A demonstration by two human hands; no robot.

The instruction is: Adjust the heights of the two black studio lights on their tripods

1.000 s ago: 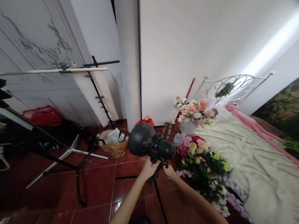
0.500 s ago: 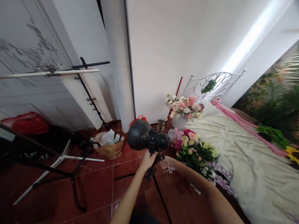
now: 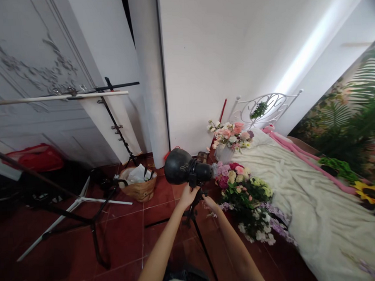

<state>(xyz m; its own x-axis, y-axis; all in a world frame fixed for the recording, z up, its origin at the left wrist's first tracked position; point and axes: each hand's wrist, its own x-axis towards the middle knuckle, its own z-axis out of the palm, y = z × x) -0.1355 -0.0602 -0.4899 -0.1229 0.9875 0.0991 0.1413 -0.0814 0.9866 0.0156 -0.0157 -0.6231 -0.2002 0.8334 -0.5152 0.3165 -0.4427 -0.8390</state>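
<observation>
A black studio lamp (image 3: 178, 166) with a bowl-shaped reflector sits on top of a black light stand (image 3: 200, 235) in front of me. My left hand (image 3: 189, 196) is closed around the stand's top, just under the lamp's bracket. On the other side, my right hand (image 3: 210, 203) is closed at the stand's adjusting knob, its fingertips partly hidden by the stand. The lamp's reflector points left, its rear housing right. The stand's legs are spread on the red tiled floor (image 3: 123, 238).
Left are a wicker basket (image 3: 143, 190) holding white bags, a backdrop stand (image 3: 115, 127) with a white crossbar (image 3: 104, 94), and a dark metal frame (image 3: 94, 240). Bunches of artificial flowers (image 3: 239, 184) lie close by on the right, beside a bed with a cream blanket (image 3: 314, 201).
The lamp has shifted slightly right and its reflector has turned a little. My right hand has moved in closer against the stand, its forearm now nearer to my body. My left hand keeps its hold.
</observation>
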